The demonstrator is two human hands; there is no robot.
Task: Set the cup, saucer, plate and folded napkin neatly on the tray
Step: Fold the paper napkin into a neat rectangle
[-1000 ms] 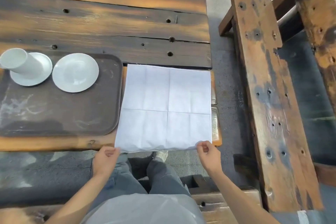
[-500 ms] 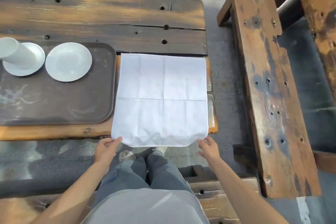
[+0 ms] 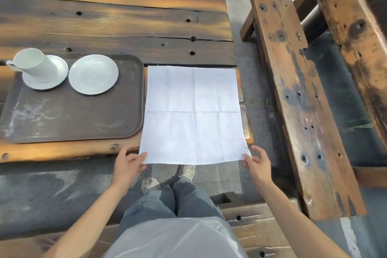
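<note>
A white napkin [image 3: 192,115] lies unfolded and flat on the table's right end, its creases showing and its near edge past the table edge. My left hand [image 3: 127,165] pinches the near left corner, thumb on top. My right hand [image 3: 256,162] holds the near right corner between thumb and fingers. To the left is a brown tray [image 3: 73,117]. At its far left a white cup [image 3: 34,63] stands on a saucer [image 3: 54,81]. A small white plate [image 3: 93,74] sits just right of the saucer.
The table is dark wooden planks [image 3: 125,27] with bolt holes. A wooden bench [image 3: 299,100] runs along the right, across a strip of stone floor. My legs and another bench [image 3: 257,222] are below the table edge.
Both hands stay at the napkin's near corners. The near edge, drooping before, is now held out flatter. Cup, saucer and plate have not moved.
</note>
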